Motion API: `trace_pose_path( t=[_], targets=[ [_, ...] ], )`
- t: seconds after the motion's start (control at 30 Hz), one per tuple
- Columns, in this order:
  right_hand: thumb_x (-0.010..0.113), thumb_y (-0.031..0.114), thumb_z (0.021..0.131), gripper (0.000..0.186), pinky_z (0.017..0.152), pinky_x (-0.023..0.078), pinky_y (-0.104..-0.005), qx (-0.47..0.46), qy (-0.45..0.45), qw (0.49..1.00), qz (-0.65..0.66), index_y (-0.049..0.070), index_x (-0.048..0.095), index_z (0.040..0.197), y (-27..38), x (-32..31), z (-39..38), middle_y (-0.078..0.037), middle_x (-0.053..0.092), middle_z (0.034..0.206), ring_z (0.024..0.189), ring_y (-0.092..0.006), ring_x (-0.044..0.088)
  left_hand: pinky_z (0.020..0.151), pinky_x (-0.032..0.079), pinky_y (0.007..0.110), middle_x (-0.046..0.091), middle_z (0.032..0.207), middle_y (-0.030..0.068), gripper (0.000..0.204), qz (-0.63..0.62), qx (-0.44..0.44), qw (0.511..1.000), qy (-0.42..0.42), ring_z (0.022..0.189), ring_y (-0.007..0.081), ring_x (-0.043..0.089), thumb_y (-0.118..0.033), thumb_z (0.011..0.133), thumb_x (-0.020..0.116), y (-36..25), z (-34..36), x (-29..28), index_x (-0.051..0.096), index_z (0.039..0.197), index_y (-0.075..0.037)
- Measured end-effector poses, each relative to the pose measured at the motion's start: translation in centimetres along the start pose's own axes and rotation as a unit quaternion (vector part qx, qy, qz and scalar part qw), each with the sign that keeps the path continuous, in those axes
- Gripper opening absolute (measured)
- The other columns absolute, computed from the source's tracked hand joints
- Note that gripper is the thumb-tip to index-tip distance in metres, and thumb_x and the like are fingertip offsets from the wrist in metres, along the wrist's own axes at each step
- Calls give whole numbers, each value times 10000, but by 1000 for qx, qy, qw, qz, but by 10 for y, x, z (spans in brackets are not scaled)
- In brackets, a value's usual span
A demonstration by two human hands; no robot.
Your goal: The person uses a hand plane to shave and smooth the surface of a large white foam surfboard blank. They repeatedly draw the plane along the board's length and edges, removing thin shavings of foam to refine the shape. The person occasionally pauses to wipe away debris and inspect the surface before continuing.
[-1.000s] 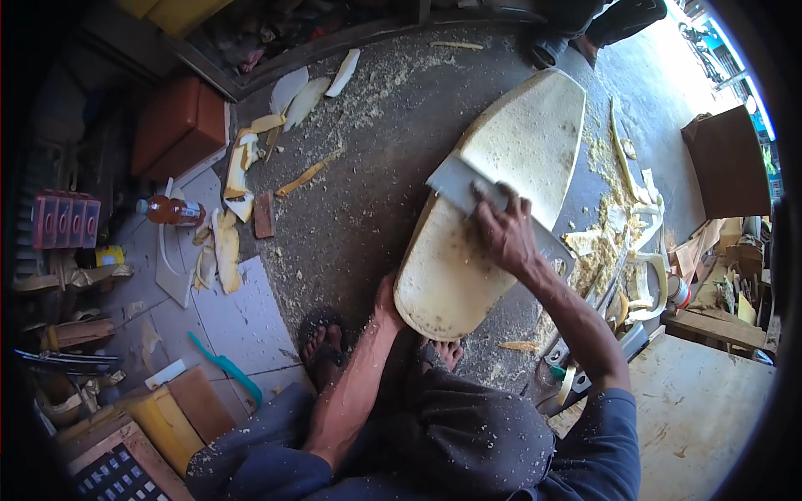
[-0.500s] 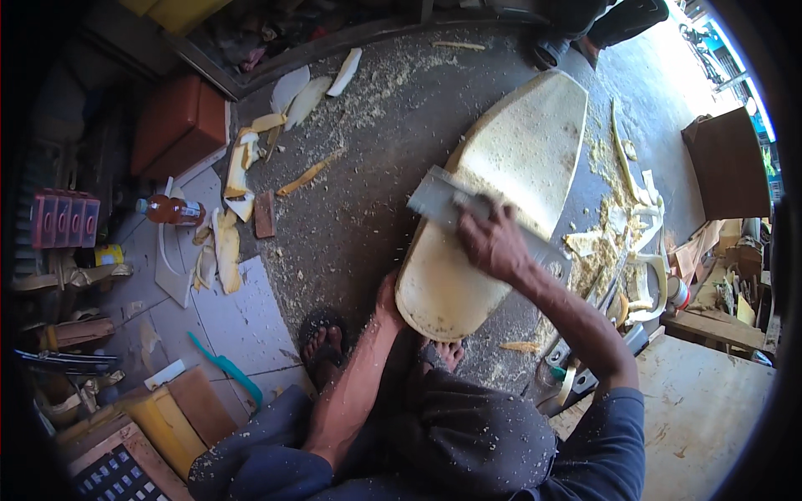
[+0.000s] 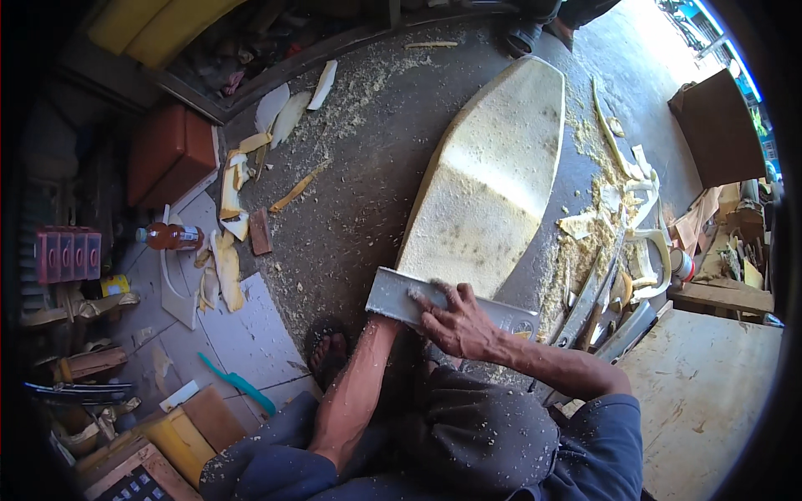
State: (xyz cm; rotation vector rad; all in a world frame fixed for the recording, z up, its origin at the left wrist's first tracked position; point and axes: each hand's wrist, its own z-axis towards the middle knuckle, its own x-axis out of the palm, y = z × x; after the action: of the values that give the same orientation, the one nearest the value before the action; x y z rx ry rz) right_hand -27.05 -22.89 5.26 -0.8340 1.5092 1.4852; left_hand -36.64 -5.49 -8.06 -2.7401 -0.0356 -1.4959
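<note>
A long cream-coloured foam block (image 3: 501,159), shaped like a motorcycle seat pad, slants across the middle with its rounded near end toward me. Foam crumbs speckle its surface. Over that near end lies a flat, rectangular grey metal plate (image 3: 393,292) with a hole at its right end. My right hand (image 3: 459,321) grips the plate from above, fingers bent over it. My left hand (image 3: 386,324) is at the block's near left corner; the plate covers its fingers, so only the wrist area shows.
Foam offcuts (image 3: 227,267) lie left, near a bottle (image 3: 174,236) and a red-brown box (image 3: 171,159). Shavings (image 3: 585,250) and curved strips are heaped right. A wooden board (image 3: 702,392) sits at lower right. Another person's feet (image 3: 528,35) stand beyond the block.
My right hand has drawn the metal plate toward me, from the block's middle to its near end. It now covers my left hand's fingers. The view has shifted slightly.
</note>
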Motion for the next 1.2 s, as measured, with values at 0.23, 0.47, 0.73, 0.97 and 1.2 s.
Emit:
trace_pose_path(
  t=[0.23, 0.47, 0.73, 0.97, 1.2],
  targets=[
    [538, 312, 1003, 259, 948, 395, -567, 158, -106, 971, -144, 111, 596, 1157, -69, -26, 45, -142, 571, 1487, 1381, -413, 425, 1143, 457, 502, 569, 1445, 187, 665, -52, 7, 995, 82, 1353, 298, 546, -551, 1074, 327, -1, 6, -46, 498, 1483, -56],
    [558, 262, 975, 251, 912, 411, -581, 6, -24, 997, -66, 72, 601, 1135, 2, 0, 33, -153, 555, 1517, 1371, -461, 416, 1160, 437, 521, 553, 1476, 193, 642, -40, 6, 981, 189, 1363, 333, 548, -488, 1066, 335, 5, -4, -52, 476, 1506, -43],
    [517, 260, 986, 178, 932, 430, -557, 19, -7, 997, -76, 131, 614, 1063, -6, 6, 28, -121, 536, 1541, 1386, -421, 418, 1191, 407, 513, 565, 1478, 178, 599, 444, 33, 893, 65, 1360, 358, 548, -431, 1066, 356, -5, 3, -18, 476, 1518, -57],
    [527, 258, 1001, 207, 954, 399, -581, 48, -36, 997, -55, 80, 611, 1067, -28, 6, 35, -117, 561, 1525, 1399, -428, 401, 1208, 380, 497, 481, 1549, 180, 666, 131, 24, 991, -31, 1442, 322, 461, -520, 1077, 334, -14, 6, 14, 423, 1542, -50],
    [559, 202, 974, 183, 968, 407, -538, 201, -117, 959, -161, 104, 584, 1126, -58, -8, 26, -88, 560, 1538, 1350, -364, 480, 1149, 459, 522, 539, 1497, 216, 634, 82, -2, 997, 5, 1344, 384, 559, -438, 1056, 411, -16, 5, 10, 474, 1506, 4]
  ],
)
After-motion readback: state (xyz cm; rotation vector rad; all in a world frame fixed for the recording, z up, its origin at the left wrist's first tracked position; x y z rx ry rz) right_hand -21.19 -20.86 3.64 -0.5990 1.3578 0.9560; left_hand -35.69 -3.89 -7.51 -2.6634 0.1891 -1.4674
